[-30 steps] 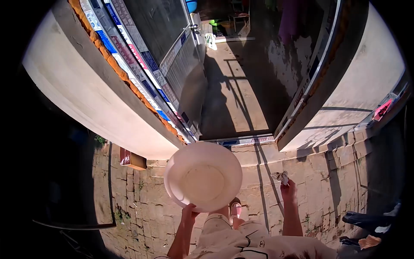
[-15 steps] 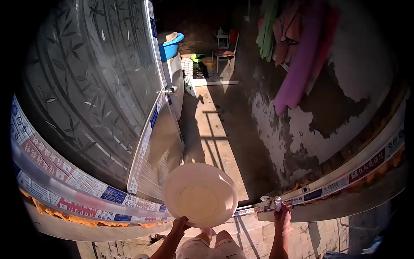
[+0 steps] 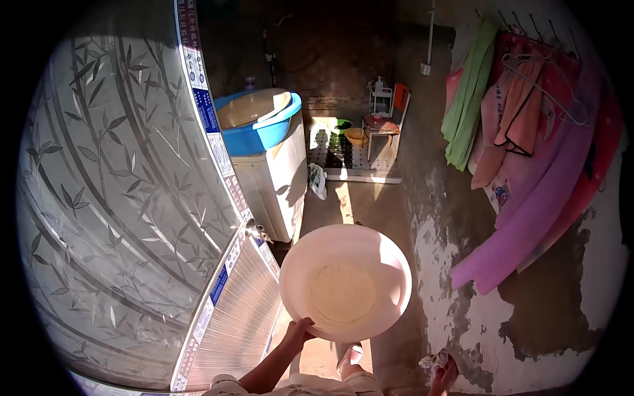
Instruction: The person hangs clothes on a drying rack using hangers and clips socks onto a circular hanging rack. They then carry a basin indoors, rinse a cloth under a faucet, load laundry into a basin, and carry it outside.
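In the head view, a wide pale pink basin (image 3: 345, 282) is tipped so its inside faces up toward me. My left hand (image 3: 298, 332) is closed on the near left part of its rim. Nothing but a pale round patch shows at its bottom. Low on the right, beside the peeling wall, my right hand (image 3: 444, 377) is closed on a small crumpled, shiny whitish thing (image 3: 434, 360). Its exact kind is too small to tell. My foot in a light slipper (image 3: 352, 356) shows just below the basin.
A patterned glass door (image 3: 119, 198) with a metal handle (image 3: 254, 230) stands open at left. Past it, a blue tub (image 3: 261, 135) sits on a white cabinet-like box (image 3: 264, 191). Clothes (image 3: 522, 198) hang on the right wall. A chair (image 3: 383, 125) and an orange basin (image 3: 355, 136) stand at the back.
I have moved forward over the threshold, so the door, blue tub and clothes appear larger and closer. The basin and the crumpled thing came along in my hands.
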The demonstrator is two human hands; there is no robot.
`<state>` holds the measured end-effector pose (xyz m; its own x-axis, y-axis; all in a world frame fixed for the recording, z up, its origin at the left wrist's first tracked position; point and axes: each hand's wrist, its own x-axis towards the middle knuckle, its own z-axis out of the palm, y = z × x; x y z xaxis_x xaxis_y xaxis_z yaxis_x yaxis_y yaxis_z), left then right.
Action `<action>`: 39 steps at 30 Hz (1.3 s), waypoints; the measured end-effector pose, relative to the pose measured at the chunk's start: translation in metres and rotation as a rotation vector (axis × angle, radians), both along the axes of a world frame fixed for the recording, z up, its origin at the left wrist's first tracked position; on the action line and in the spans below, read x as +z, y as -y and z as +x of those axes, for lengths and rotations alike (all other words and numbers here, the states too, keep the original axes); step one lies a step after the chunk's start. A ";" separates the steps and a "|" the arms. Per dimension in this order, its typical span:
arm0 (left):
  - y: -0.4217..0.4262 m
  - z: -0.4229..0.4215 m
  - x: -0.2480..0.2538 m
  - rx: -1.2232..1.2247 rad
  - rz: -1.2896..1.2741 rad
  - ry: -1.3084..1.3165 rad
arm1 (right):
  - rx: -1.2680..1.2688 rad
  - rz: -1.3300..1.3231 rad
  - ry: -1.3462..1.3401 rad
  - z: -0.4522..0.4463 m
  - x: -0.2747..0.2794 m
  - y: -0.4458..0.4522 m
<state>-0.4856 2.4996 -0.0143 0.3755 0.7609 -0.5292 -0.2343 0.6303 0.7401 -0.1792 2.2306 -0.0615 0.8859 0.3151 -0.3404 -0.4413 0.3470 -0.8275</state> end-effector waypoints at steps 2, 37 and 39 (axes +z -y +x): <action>-0.074 0.033 0.030 0.118 0.038 -0.041 | 0.137 0.006 -0.001 0.056 0.024 -0.077; -0.916 0.113 0.152 1.166 0.161 1.748 | 0.690 0.038 -0.220 0.544 0.067 -1.162; -0.909 0.153 0.156 0.544 -0.032 2.610 | 0.826 -0.011 -0.228 0.550 0.071 -1.245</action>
